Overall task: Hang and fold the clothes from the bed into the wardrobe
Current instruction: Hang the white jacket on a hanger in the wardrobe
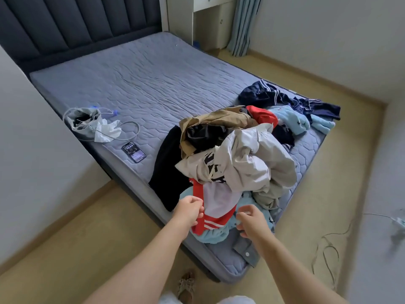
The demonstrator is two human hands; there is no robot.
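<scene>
A heap of clothes lies on the near right corner of the bed (142,80). On top is a white sweatshirt with black letters (243,170), with a tan garment (215,122) and a black garment (167,170) behind it. At the front lies a red-and-white garment (219,202) over a light blue one (211,235). My left hand (190,210) pinches the red left edge of the red-and-white garment. My right hand (252,220) hovers at its lower right hem with curled fingers; I cannot see whether it grips. No wardrobe is in view.
A phone (133,152) and a grey bag with a cable and white mask (87,123) lie on the bed's left side. Navy striped clothes (274,97) lie at the far right edge. A white cabinet (206,23) stands behind the bed, and a cable (326,255) trails on the floor.
</scene>
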